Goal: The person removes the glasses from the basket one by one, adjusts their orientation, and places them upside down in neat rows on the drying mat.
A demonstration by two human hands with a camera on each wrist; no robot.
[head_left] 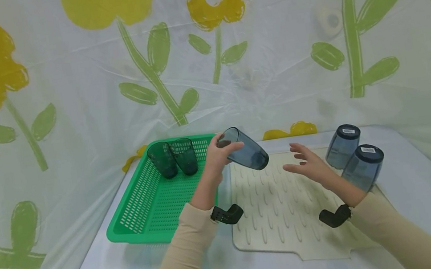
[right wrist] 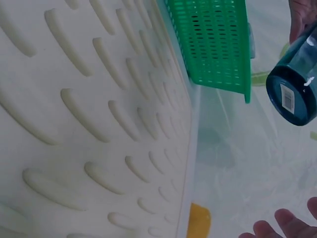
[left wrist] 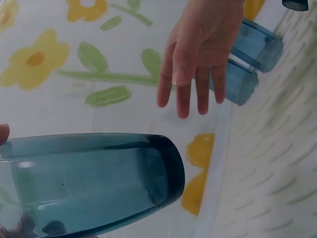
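Observation:
My left hand [head_left: 215, 158] grips a blue-tinted drinking glass [head_left: 247, 152] near its rim. The glass is tilted, its thick dark base pointing right and down. In the left wrist view the same glass [left wrist: 94, 183] lies nearly sideways, with only bits of the holding fingers at the left edge. My right hand [head_left: 309, 163] is held in the air right of the glass, fingers spread and holding nothing. Several fingertips of it [right wrist: 292, 225] show low in the right wrist view. A label sits on the base of the held glass [right wrist: 292, 94] there.
Two glasses [head_left: 163, 161] [head_left: 186, 157] stand upright in a green plastic basket [head_left: 123, 208] on the left. Two more, a rear glass [head_left: 342, 148] and a front glass [head_left: 361, 168], are upside down on the right of a cream ridged draining mat [head_left: 266, 218]. A flowered curtain [head_left: 270, 56] hangs behind.

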